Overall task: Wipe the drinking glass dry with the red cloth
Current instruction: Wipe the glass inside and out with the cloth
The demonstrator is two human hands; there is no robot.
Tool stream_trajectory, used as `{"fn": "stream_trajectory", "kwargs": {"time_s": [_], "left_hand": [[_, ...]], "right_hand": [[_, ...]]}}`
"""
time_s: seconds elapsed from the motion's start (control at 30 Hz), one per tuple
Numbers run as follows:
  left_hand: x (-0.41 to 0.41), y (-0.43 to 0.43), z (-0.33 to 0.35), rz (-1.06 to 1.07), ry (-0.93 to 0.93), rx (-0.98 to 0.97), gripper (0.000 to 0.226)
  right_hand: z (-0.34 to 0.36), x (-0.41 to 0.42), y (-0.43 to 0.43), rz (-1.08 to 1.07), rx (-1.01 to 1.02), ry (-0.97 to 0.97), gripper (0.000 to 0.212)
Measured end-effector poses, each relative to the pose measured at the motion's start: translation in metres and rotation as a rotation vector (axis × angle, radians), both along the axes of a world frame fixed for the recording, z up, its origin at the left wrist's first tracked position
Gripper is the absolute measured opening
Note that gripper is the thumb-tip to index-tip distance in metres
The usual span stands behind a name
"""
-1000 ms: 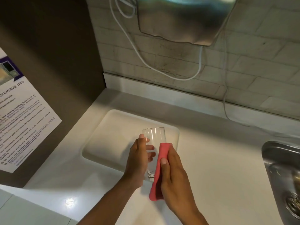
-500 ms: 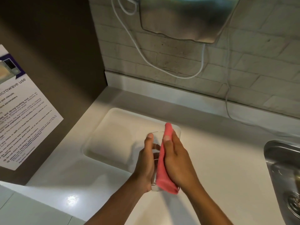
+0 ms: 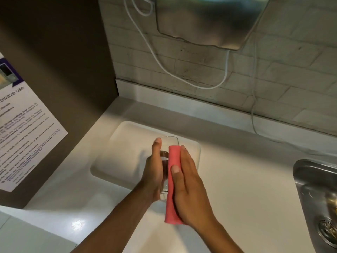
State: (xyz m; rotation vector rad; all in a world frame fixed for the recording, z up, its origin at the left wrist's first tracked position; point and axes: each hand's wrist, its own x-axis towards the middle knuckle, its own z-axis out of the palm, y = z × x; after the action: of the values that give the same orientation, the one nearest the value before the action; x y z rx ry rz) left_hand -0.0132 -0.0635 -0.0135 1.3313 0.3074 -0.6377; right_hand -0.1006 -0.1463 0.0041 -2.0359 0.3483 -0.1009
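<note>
Head view: we grip a clear drinking glass (image 3: pixel 168 143) in our left hand (image 3: pixel 155 172), fingers wrapped around its side, above a shallow white tray (image 3: pixel 116 157) on the counter (image 3: pixel 246 179). Our right hand (image 3: pixel 189 187) presses the folded red cloth (image 3: pixel 173 183) flat against the glass wall. We see nothing inside the glass. A steel sink (image 3: pixel 315 189) sits at right

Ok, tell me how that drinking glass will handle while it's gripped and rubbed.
The drinking glass is clear and thin-walled, so probably fragile under a hard squeeze. Only the left hand holds it, so smooth sides may slip. The right hand presses the red cloth sideways, which could twist it loose.
</note>
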Motion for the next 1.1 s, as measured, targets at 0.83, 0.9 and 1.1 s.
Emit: {"fn": "stream_trajectory", "kwargs": {"time_s": [0.83, 0.9, 1.1], "left_hand": [[0.010, 0.008, 0.008, -0.004, 0.030, -0.007, 0.087], [0.002, 0.007, 0.010, -0.066, 0.052, -0.032, 0.096], [0.003, 0.007, 0.010, -0.053, -0.162, 0.007, 0.104]], "right_hand": [[0.009, 0.012, -0.009, 0.074, 0.112, -0.001, 0.038], [0.012, 0.021, -0.021, 0.033, 0.403, 0.127, 0.051], [0.010, 0.027, -0.025, -0.053, 0.331, 0.060, 0.049]]}}
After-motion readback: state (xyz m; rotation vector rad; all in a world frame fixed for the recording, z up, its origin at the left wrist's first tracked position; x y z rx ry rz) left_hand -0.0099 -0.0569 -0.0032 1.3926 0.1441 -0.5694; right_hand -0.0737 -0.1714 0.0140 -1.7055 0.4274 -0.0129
